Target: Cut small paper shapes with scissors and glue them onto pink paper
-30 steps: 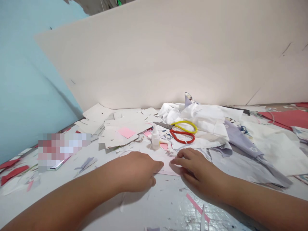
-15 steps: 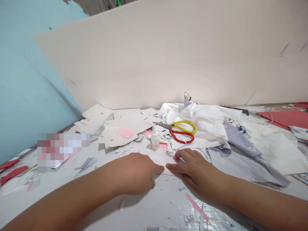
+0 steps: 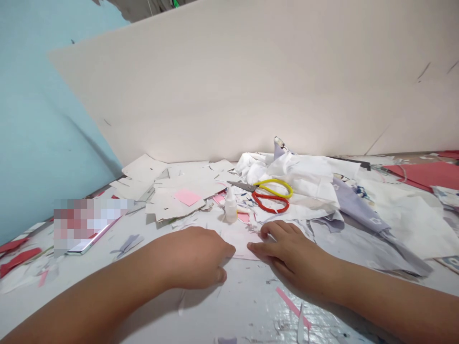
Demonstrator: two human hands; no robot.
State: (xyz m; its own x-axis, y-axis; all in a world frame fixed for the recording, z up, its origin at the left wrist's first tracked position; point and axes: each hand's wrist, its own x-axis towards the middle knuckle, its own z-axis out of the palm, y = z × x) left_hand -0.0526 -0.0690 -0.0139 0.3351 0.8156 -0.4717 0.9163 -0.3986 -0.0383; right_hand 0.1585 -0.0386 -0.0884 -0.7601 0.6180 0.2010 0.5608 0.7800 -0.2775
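Observation:
A pale pink flat piece point(image 3: 239, 241), paper or cloth, lies on the table between my hands. My left hand point(image 3: 197, 258) rests on its left side, index finger stretched along it and thumb apart; the other fingers are mostly hidden. On the right side, my right hand point(image 3: 292, 253) lies with thumb and fingers spread, touching the piece and gripping nothing. Just behind the piece stands a small translucent bottle point(image 3: 231, 208) with a white nozzle. Scissors point(image 3: 256, 187) with one yellow and one red handle lie behind my right hand, blades pointing left.
Grey card pieces point(image 3: 172, 196) with a pink slip point(image 3: 188, 197) are piled behind my left hand. White cloth point(image 3: 304, 177) and lilac cloth point(image 3: 358, 205) lie to the right. A phone point(image 3: 103, 234), partly blurred, is at left. A pink strip point(image 3: 289, 302) lies in front.
My left hand has slid slightly left along the pale pink piece, widening the gap between my hands. The right hand stays in place.

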